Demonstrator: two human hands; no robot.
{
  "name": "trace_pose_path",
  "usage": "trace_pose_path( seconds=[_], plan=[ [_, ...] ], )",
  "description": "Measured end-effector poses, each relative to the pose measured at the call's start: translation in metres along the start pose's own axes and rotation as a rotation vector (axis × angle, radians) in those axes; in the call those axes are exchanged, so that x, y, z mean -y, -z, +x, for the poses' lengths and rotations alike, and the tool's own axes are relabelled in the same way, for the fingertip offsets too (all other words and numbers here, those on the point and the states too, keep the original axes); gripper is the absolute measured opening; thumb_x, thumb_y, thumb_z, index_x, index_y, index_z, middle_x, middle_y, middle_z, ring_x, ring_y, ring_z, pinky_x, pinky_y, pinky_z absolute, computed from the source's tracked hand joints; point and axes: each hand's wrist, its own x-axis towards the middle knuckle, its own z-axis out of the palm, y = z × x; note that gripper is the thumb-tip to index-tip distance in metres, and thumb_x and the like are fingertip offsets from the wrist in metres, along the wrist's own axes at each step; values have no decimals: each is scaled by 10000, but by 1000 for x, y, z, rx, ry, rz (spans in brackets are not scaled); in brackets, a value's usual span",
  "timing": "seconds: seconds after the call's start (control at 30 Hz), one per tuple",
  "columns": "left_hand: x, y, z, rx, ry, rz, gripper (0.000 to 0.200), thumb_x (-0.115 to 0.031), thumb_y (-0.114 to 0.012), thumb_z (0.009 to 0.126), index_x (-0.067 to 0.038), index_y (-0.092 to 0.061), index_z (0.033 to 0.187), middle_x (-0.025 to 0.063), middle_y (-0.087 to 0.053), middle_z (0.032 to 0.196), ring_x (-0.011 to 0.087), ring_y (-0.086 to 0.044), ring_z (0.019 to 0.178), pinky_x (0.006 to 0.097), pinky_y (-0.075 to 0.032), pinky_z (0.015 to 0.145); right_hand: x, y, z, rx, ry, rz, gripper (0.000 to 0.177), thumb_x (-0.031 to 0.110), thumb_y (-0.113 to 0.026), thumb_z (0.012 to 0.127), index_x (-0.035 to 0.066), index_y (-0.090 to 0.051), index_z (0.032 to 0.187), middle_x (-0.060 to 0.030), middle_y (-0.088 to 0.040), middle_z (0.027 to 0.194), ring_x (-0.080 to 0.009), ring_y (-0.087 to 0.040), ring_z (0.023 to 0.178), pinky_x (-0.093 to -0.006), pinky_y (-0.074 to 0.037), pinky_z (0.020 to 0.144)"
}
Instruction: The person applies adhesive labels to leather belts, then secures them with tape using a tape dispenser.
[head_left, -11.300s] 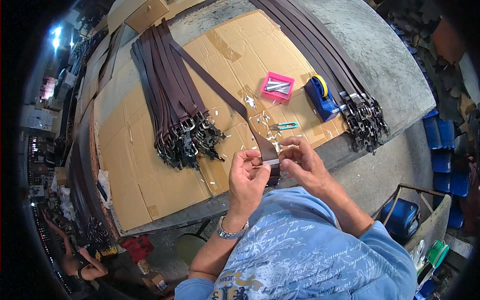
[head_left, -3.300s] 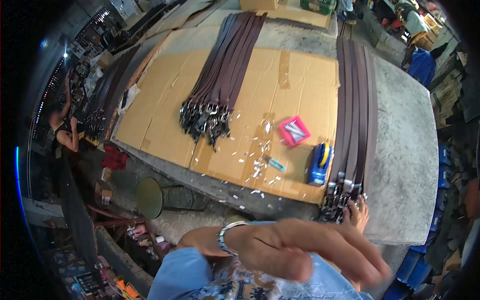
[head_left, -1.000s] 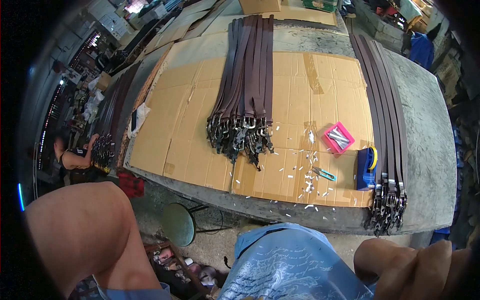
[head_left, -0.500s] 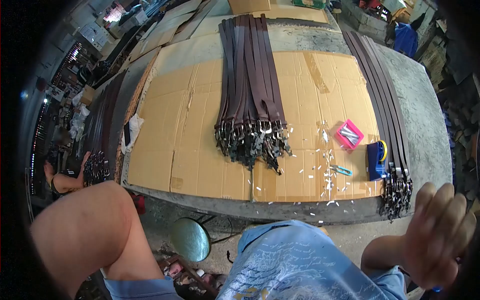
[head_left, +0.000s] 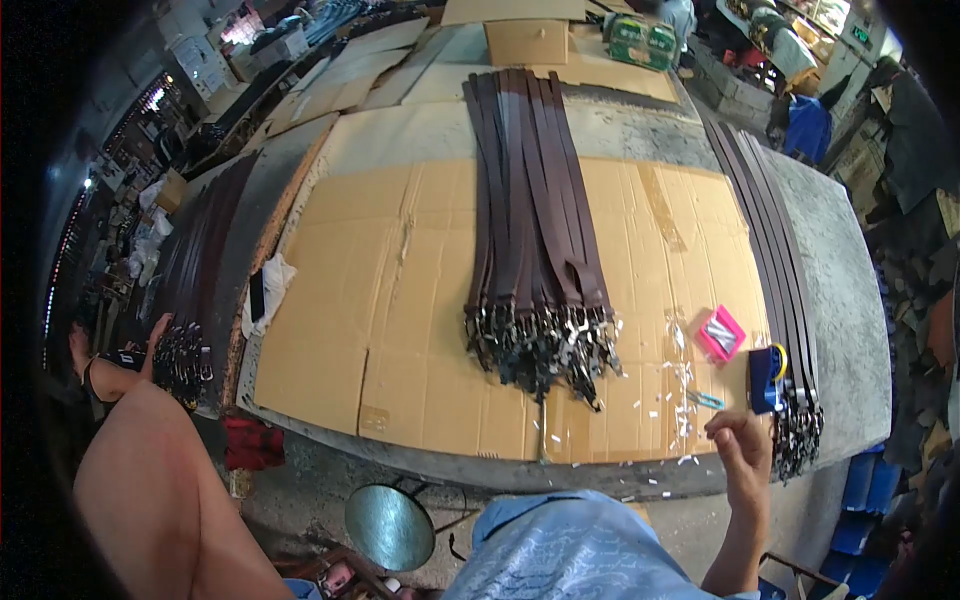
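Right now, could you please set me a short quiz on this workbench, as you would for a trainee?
1. True or false: the right hand rests on the middle belts.
2. Which lies nearest that hand? A the middle belts, B the scissors, C the tray.
3. What colour is the tray beside the tape dispenser?
Key: 1 false, the hand is raised near the table's front edge, apart from those belts. 2 B. 3 pink.
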Motion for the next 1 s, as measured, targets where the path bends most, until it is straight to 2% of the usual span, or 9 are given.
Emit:
trace_pose_path(
  seconds=[0.33,0.5,0.57,0.6,0.63,0.7,0.83,0.93,1.0],
  plan=[
    [-9,37,-16,-242,-334,-101,210,-217,-530,968,-32,-628,983,65,-626,956,155,-582,873,297,-451,804,-38,-32,14,11,-176,-216,176,187,-646,887,17,-609,917,-39,-617,858,-120,-539,824,-287,-434,764],
    [-1,43,-39,-388,-376,-115,208,-210,-526,971,-31,-630,983,62,-630,948,151,-582,874,294,-454,810,-114,-57,30,96,-212,-393,244,195,-689,860,48,-541,733,32,-476,669,-70,-429,668,-264,-361,594],
    [21,31,-63,-425,-190,-126,207,-207,-524,973,-31,-631,983,61,-631,945,150,-582,874,293,-455,813,-134,-70,34,135,-252,-335,189,191,-678,867,16,-611,846,-29,-578,757,-105,-542,744,-280,-442,635],
    [36,14,-94,-421,33,-124,206,-206,-523,974,-30,-631,983,60,-632,944,149,-583,874,293,-455,814,-144,-79,39,147,-219,-299,198,191,-674,870,4,-630,919,-60,-619,816,-126,-587,790,-291,-476,664],
    [48,-12,-129,-373,338,-121,206,-205,-522,974,-30,-631,983,59,-632,942,148,-583,874,292,-456,815,-137,-89,47,147,-213,-300,198,191,-674,870,4,-630,919,-60,-619,816,-126,-587,790,-291,-476,664],
    [59,-71,-200,-202,991,-336,192,-205,-547,971,-30,-625,982,33,-628,947,113,-576,863,262,-451,801,-117,-113,74,110,-16,-266,295,165,-642,871,23,-599,1126,-138,-652,949,-261,-643,835,-371,-520,727],
    [23,-153,-367,-6,1405,-645,151,-141,-574,950,-29,-627,1037,22,-646,938,88,-582,850,252,-493,784,-119,-149,147,138,83,-375,410,204,-634,882,38,-533,1242,-162,-624,1046,-311,-618,955,-397,-509,813],
    [-44,-176,-410,225,1605,-700,209,-147,-589,938,1,-651,1072,41,-682,967,93,-616,876,254,-500,803,-124,-177,186,16,217,-741,467,251,-642,876,37,-513,1271,-207,-598,1097,-362,-585,1029,-442,-474,887],
    [-68,-181,-410,499,1583,-676,231,-169,-605,936,-3,-657,1088,53,-694,946,94,-629,853,251,-506,779,-128,-192,197,96,95,-891,539,302,-651,865,42,-478,1304,-243,-576,1123,-384,-550,1096,-481,-446,921]
  ],
)
